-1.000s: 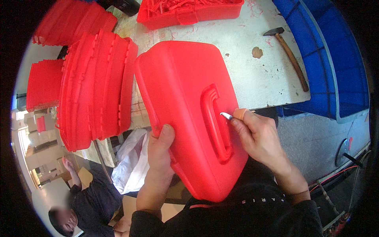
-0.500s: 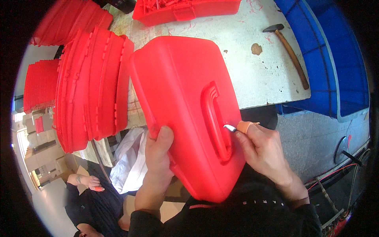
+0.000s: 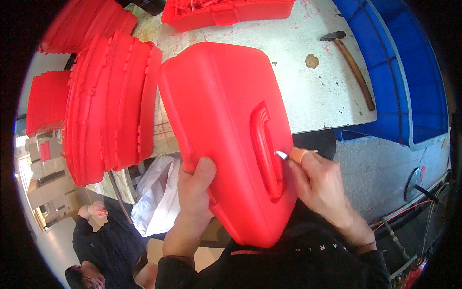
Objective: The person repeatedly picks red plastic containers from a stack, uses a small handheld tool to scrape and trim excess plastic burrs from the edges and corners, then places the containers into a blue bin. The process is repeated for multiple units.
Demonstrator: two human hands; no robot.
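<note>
A red plastic case (image 3: 216,106) is tilted in front of me, its moulded handle (image 3: 265,156) facing up and right. My left hand (image 3: 192,202) grips its left edge, thumb on top and the other fingers hidden beneath. In my right hand (image 3: 320,185) is a small knife (image 3: 281,154); only its short shiny blade shows, the tip at the case wall just right of the handle. Whether the tip touches the plastic I cannot tell. A tan wrap (image 3: 298,153) covers a finger of that hand.
A pale worktable (image 3: 288,62) carries a hammer (image 3: 353,67) and a red tray (image 3: 226,17) of red scraps. Stacked red shells (image 3: 113,106) stand left, blue crates (image 3: 385,72) right. A white bag (image 3: 156,197) hangs low left, near another person (image 3: 110,245).
The blade has shifted very slightly right along the case beside the handle. My left hand keeps its grip. The other person at lower left has moved their arm and leaned lower into view.
</note>
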